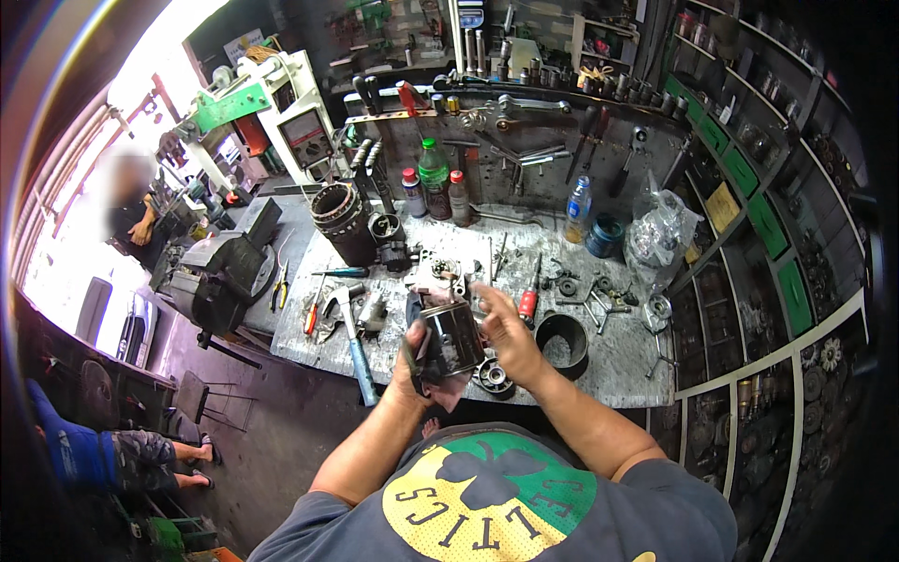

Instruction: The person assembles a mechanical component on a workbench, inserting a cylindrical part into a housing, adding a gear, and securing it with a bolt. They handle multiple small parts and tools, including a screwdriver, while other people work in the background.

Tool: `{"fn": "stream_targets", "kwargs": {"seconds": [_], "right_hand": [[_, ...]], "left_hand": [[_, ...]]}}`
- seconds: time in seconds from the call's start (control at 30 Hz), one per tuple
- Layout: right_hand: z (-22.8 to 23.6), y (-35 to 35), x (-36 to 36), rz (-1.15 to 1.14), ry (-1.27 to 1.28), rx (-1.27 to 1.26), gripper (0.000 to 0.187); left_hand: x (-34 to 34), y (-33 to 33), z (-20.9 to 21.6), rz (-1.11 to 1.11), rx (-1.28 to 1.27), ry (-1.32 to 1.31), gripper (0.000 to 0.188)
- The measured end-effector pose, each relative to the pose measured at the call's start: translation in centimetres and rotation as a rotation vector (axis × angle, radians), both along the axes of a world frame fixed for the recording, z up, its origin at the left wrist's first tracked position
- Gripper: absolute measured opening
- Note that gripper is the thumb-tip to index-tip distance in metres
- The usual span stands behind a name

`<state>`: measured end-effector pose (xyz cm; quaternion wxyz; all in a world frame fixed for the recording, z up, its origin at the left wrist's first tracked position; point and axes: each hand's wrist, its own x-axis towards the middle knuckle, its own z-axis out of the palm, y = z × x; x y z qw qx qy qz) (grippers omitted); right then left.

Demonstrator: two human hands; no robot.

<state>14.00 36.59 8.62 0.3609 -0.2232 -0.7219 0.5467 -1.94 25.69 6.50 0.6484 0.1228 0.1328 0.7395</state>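
My left hand (pixel 408 363) grips a dark, shiny motor housing (pixel 451 339) from its left side, above the front edge of the workbench (pixel 323 348). A pinkish rag (pixel 449 391) shows below the housing, partly hidden by it. Just right of the housing, my right hand (pixel 510 335) is raised with its fingers apart and nothing visible in them. Under that hand, a round metal part (pixel 493 375) lies at the bench edge. An open dark metal ring (pixel 562 345) stands to its right. Left of my left hand lies a hammer (pixel 358 342) with a blue handle.
A red-handled screwdriver (pixel 529 298) and a three-legged puller (pixel 596 304) lie to the right. Bottles, including a green one (pixel 434 173), stand at the back near a large dark cylinder (pixel 343 223). A vise (pixel 211 281) sits left. Two other people are at the left.
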Motion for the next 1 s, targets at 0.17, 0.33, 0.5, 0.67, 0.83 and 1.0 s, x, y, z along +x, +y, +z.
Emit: {"fn": "stream_targets", "kwargs": {"seconds": [0.17,0.33,0.5,0.67,0.83,1.0], "right_hand": [[-3.5,-1.4,-2.0,0.512,0.451,-1.451,0.087],[-3.0,-1.1,-0.5,0.716,0.613,-1.419,0.073],[-0.8,0.8,-0.7,0.606,0.536,-1.107,0.072],[-0.5,0.6,-3.2,0.149,0.269,-0.267,0.055],[2.2,1.0,-4.4,0.123,0.095,-0.171,0.028],[5.6,1.3,-2.3,-0.168,0.368,0.350,0.041]], "left_hand": [[0.3,-0.3,-1.4,0.064,-0.039,0.305,0.088],[-5.1,-1.0,-1.1,0.448,-0.198,1.886,0.060],[-7.7,-5.0,1.0,0.499,-0.779,1.354,0.046],[-1.0,-4.0,1.3,0.306,-0.398,0.620,0.064],[-0.1,-1.4,0.7,0.242,-0.439,0.106,0.062],[-3.0,-1.9,1.7,0.359,-0.458,-0.161,0.070]]}}
